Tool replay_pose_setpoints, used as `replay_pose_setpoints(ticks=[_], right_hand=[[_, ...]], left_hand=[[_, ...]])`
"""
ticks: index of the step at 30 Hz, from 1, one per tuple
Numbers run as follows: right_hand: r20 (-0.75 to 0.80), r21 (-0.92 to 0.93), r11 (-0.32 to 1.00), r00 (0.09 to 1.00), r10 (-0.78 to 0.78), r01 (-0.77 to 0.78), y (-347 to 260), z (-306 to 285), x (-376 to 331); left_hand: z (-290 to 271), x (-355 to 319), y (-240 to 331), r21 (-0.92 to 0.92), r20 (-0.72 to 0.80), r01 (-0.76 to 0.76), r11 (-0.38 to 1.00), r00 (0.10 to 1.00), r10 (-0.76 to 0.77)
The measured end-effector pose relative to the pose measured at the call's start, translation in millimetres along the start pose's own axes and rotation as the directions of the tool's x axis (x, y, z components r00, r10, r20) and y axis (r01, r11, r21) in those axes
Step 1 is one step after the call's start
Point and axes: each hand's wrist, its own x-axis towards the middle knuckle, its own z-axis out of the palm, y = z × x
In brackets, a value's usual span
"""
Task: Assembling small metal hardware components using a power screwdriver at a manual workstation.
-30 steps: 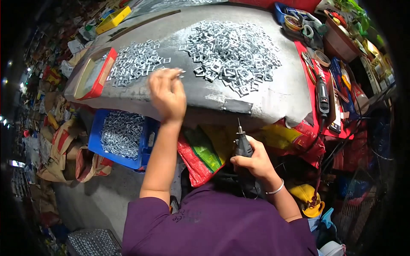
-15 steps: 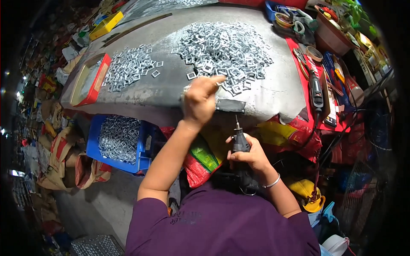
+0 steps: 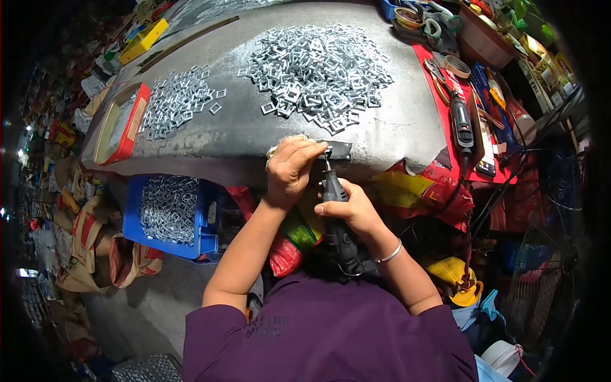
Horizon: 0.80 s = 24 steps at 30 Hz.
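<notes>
The small metal piece (image 3: 329,150) was largely covered by fingertips, so its outline and its exact contact with the bit could not be confirmed. The palm of the left hand (image 3: 290,170) faced away from view, and whitish material along its far side could not be identified. The rear of the rotary tool (image 3: 344,247) ran down into shadow near the purple shirt (image 3: 331,325), and the blue container (image 3: 386,9) was cut off at the top. The piece was positioned at the near edge of the grey table (image 3: 235,143), over a dark patch (image 3: 344,150). Bare surface lay between the large pile of square metal frames (image 3: 318,70) and the smaller pile (image 3: 178,102). A red-walled tray (image 3: 135,124) stood at the table's left end; a blue bin (image 3: 132,213) filled with metal parts sat below the edge. The left hand was closed, its thumb and fingers pinching the metal piece. The right hand (image 3: 352,207) gripped the tool body, thumb laid across it, bit aimed away from the person. The 2 hands were just beside each other, both arms angled inward.
</notes>
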Motion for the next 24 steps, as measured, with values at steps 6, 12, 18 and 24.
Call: replay_pose_setpoints(ticks=[6, 12, 18, 24], right_hand=[[-0.022, 0.023, 0.997, 0.997, 0.075, -0.075, -17, 2, 2], [-0.035, -0.013, 0.999, 0.999, 0.039, -0.04, -22, 9, -7], [-0.053, 0.027, 0.999, 0.998, 0.019, -0.018, -10, 17, 2], [-0.073, -0.032, 0.999, 0.997, 0.016, -0.018, -8, 16, 4]], left_hand=[[-1, -5, -4, 0.034, 0.017, -0.02, 0.999, 1.0, 0.019], [2, -7, -5, 0.077, 0.007, -0.076, 0.994, 0.997, 0.076], [2, -6, -6, 0.037, 0.019, -0.073, 0.997, 0.997, 0.072], [2, -3, -4, 0.048, -0.001, -0.068, 0.997, 0.998, 0.068]])
